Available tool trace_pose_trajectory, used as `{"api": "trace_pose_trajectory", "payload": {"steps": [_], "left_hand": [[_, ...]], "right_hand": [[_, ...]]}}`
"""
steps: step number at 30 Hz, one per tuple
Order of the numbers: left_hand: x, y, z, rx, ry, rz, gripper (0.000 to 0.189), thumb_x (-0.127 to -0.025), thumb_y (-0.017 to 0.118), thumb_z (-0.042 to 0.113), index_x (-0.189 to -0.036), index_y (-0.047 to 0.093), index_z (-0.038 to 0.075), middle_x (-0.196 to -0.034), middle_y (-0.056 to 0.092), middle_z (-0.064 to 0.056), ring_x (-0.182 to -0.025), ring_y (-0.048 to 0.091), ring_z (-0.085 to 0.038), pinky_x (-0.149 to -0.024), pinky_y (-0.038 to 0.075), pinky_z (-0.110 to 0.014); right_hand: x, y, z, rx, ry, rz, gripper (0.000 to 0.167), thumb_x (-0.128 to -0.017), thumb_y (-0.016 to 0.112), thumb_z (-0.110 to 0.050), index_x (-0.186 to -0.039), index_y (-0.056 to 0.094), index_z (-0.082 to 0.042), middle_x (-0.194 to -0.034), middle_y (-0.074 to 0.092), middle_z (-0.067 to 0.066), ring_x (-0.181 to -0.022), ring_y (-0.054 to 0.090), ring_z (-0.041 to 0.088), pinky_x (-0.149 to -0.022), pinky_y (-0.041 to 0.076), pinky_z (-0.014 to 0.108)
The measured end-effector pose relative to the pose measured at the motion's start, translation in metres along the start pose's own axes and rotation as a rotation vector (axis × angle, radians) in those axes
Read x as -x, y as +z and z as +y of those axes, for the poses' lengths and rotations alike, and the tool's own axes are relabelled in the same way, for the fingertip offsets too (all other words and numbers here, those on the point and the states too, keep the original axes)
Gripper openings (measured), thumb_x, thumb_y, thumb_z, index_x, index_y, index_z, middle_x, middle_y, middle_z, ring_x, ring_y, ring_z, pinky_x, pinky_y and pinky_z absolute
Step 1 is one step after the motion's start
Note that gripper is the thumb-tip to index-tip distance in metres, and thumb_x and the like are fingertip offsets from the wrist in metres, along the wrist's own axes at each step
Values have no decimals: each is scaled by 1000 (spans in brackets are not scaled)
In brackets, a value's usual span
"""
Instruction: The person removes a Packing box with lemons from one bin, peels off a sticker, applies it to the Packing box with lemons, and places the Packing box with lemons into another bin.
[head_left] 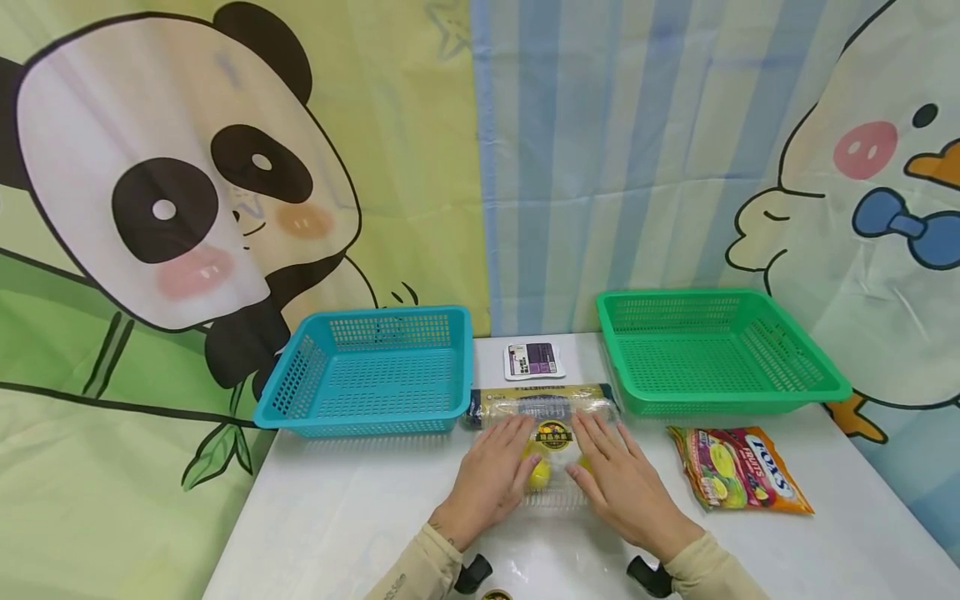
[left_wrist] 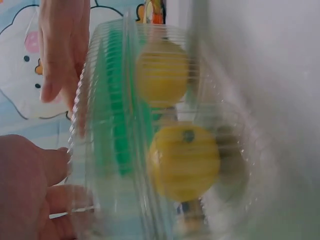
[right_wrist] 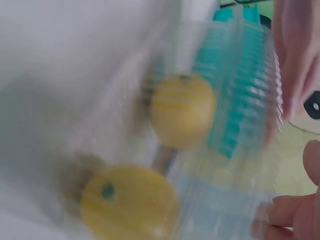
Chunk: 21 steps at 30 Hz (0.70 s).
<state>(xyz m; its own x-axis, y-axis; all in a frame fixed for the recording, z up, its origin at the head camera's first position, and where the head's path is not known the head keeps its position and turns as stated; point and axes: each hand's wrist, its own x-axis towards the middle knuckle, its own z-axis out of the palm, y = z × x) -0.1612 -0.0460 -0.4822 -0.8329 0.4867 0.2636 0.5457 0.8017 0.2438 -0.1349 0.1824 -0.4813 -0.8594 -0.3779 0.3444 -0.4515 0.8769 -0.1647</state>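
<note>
Bottom edge: beige sleeves (head_left: 416, 571) reach in, with black wrist mounts (head_left: 474, 575) beside them; part of a round dark emblem (head_left: 497, 595) shows between, cut off by the frame.
Left hand: the left hand (head_left: 491, 471) lies on the near left part of the lid, its fingers (head_left: 517, 429) straight and close together, laid on the plastic rather than clamped, thumb apart.
Right hand: the right hand (head_left: 626, 483) mirrors it on the right, fingers straight and only slightly apart, thumb pointing inward.
Clear box: the ribbed clear box (head_left: 555, 498) sits on the white tabletop (head_left: 352, 508) between and under both hands, lid closed.
Fruit: yellow fruits (left_wrist: 184, 162) lie inside the box; each wrist view, though blurred, shows two.
Box label: a round black-and-gold label (head_left: 554, 435) is on the lid.
Snack bag: an orange and dark red FOX'S bag (head_left: 738, 468) lies to the right of the box.
Long pack: a gold and navy pack (head_left: 498, 404) lies crosswise just behind the box; whether they touch is unclear.
Baskets: blue basket (head_left: 390, 379) far left, green basket (head_left: 682, 362) far right.
Flat packet: a white-and-purple packet (head_left: 533, 360) lies between them.
Backdrop: a curtain (head_left: 555, 208) printed with a panda and a white bird.
</note>
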Motion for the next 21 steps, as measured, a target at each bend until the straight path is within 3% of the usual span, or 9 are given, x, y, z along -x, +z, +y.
{"api": "trace_pose_trajectory", "payload": {"steps": [4,7,12,16,21], "left_hand": [[6,-8,-7,109,-83,96,52,-106,52,34,-151,47,8,-152,52,-12,-143,46,-33,-117,37,-54],[10,-10,-12,171,-145,117,53,-104,56,31,-152,47,9,-153,50,-15,-142,46,-39,-115,36,-61],[18,-5,-18,246,-199,78,59,-103,59,31,-155,42,10,-154,47,-20,-136,50,-45,-107,42,-65],[23,0,-20,312,-243,43,60,-104,55,34,-158,37,13,-155,46,-19,-133,54,-42,-101,49,-63],[26,1,-20,418,-282,20,63,-104,54,36,-160,32,16,-159,39,-19,-137,49,-44,-106,44,-65]], "right_hand": [[1,-12,17,-45,52,42,61,-106,51,-35,-156,38,-3,-161,37,16,-147,36,41,-129,9,48],[3,-22,37,-61,84,94,58,-105,55,-29,-155,40,-4,-158,41,20,-143,39,47,-127,10,54],[6,-36,76,-56,132,140,59,-102,60,-24,-155,40,-6,-153,45,27,-137,42,54,-115,23,71],[8,-44,102,-54,171,99,62,-103,59,-27,-158,36,-9,-152,43,30,-136,41,56,-110,23,76],[11,-53,132,-25,182,41,63,-101,62,-32,-157,39,-13,-149,45,32,-134,38,61,-104,20,82]]}}
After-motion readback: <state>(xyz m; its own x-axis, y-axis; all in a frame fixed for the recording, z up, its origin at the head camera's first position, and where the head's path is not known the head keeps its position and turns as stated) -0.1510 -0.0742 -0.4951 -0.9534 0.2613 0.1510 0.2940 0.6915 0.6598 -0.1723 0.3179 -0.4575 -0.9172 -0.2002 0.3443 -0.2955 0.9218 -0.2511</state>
